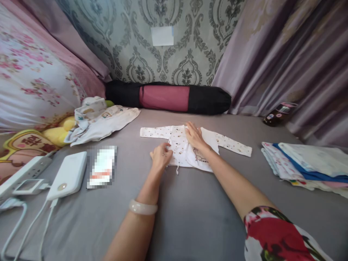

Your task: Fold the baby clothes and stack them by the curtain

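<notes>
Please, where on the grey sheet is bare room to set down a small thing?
Bare grey sheet shows between the pixelated item and left forearm, between the forearms below the small shirt, and between the right forearm and the folded pile. The left edge is crowded: power strip, white power bank, cables.

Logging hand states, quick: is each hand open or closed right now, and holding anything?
Left hand: partly curled at the edge of the small shirt; grip cannot be told.
Right hand: open, resting on the shirt.
</notes>
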{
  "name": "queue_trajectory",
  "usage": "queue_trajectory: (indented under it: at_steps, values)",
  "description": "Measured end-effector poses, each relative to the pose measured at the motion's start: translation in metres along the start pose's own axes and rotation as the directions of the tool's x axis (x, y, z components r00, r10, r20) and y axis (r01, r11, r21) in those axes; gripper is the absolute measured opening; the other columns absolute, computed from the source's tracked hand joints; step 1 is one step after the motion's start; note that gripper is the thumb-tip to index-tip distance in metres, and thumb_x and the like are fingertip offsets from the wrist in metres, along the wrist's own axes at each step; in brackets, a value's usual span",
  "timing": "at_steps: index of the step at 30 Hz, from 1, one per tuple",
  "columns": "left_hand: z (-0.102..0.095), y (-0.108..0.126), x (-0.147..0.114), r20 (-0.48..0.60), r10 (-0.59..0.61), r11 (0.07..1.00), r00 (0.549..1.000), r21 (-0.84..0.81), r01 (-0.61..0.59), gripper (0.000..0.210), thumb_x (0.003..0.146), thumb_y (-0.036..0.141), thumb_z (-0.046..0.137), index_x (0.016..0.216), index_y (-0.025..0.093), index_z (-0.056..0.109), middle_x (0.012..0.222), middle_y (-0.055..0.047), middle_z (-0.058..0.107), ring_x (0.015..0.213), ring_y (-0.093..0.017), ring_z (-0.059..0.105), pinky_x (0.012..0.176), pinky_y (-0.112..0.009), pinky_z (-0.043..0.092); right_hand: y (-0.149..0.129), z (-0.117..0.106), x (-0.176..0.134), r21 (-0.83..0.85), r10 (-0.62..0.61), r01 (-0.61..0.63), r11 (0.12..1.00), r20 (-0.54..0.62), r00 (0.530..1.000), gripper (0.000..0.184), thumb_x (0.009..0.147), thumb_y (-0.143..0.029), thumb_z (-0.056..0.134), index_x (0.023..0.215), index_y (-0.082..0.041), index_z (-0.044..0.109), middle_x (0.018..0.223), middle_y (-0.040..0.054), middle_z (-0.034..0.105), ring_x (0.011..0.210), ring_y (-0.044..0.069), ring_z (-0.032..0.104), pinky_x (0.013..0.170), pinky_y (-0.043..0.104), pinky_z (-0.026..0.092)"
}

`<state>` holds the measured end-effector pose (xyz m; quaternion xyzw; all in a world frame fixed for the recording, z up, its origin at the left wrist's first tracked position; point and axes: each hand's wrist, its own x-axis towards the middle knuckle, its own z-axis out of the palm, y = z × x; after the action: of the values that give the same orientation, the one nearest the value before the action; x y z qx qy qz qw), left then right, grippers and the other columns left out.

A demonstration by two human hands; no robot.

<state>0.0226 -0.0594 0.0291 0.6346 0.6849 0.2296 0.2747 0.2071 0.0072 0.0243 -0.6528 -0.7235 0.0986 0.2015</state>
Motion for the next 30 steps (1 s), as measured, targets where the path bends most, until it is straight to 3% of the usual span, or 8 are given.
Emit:
queue_trajectory:
  at_steps: [4, 7, 10, 16, 23, 30]
  values:
    - [0.001, -0.004, 0.002, -0.022, 0.000, 1.000, 1.000, 0.011, 0.000, 0.039, 0.075, 0.024, 0.052, 0.114, 0.024, 0.062, 0.089, -0.002, 0.072, 0.096, -0.024, 0.065, 0.092, -0.040, 0.038, 0.010, -0.001, -0.027, -0.070, 0.141, -0.136, 0.988, 0.067, 0.988, 0.062, 0.097, -0.040, 0.019, 0.150, -0.007, 0.021, 0.159, 0.0152, 0.015, 0.147, 0.025, 0.010, 0.118, 0.047, 0.011]
    - [0.002, -0.007, 0.003, -0.028, 0.002, 0.999, 1.000, 0.043, -0.001, 0.041, 0.077, 0.027, 0.053, 0.117, 0.023, 0.059, 0.091, -0.004, 0.073, 0.099, -0.025, 0.065, 0.092, -0.039, 0.039, 0.010, 0.005, -0.045, -0.132, 0.185, -0.170, 0.976, 0.111, 0.976, 0.067, 0.097, -0.043, 0.018, 0.151, -0.003, 0.015, 0.159, 0.0165, 0.010, 0.147, 0.026, 0.008, 0.118, 0.045, 0.009]
    - [0.002, -0.009, 0.002, -0.039, 0.017, 0.996, 0.999, 0.085, -0.013, 0.039, 0.079, 0.028, 0.052, 0.117, 0.021, 0.058, 0.092, -0.005, 0.073, 0.099, -0.025, 0.065, 0.089, -0.036, 0.041, 0.003, 0.008, -0.061, -0.175, 0.165, -0.145, 0.974, 0.105, 0.981, 0.070, 0.097, -0.046, 0.016, 0.151, -0.001, 0.014, 0.159, 0.0167, 0.010, 0.146, 0.026, 0.009, 0.118, 0.046, 0.007]
    - [0.001, -0.010, 0.000, -0.023, 0.065, 0.992, 0.998, 0.112, -0.062, 0.045, 0.080, 0.050, 0.057, 0.115, 0.022, 0.060, 0.092, -0.005, 0.073, 0.097, -0.025, 0.066, 0.089, -0.036, 0.041, -0.015, 0.006, -0.092, -0.222, 0.131, -0.104, 0.969, 0.111, 0.985, 0.069, 0.098, -0.048, 0.017, 0.150, -0.003, 0.022, 0.158, 0.0169, 0.017, 0.146, 0.028, 0.012, 0.117, 0.047, 0.007]
    - [0.003, -0.011, 0.000, -0.022, 0.040, 0.996, 0.999, 0.084, -0.038, 0.034, 0.078, 0.044, 0.057, 0.104, 0.022, 0.065, 0.081, -0.001, 0.071, 0.088, -0.022, 0.066, 0.088, -0.035, 0.041, -0.028, 0.000, -0.130, -0.234, 0.022, 0.004, 0.972, 0.109, 0.994, 0.062, 0.099, -0.048, 0.020, 0.150, -0.013, 0.029, 0.157, 0.0169, 0.020, 0.145, 0.030, 0.015, 0.115, 0.052, 0.009]
    - [0.010, -0.014, -0.001, -0.149, 0.003, 1.000, 0.989, 0.024, 0.001, 0.034, 0.076, 0.028, 0.053, 0.108, 0.021, 0.063, 0.083, -0.001, 0.070, 0.091, -0.021, 0.066, 0.087, -0.032, 0.042, -0.034, -0.006, -0.159, -0.217, -0.033, 0.075, 0.973, 0.191, 0.981, 0.060, 0.098, -0.048, 0.024, 0.151, -0.020, 0.027, 0.159, 0.0118, 0.016, 0.146, 0.031, 0.009, 0.113, 0.058, 0.004]
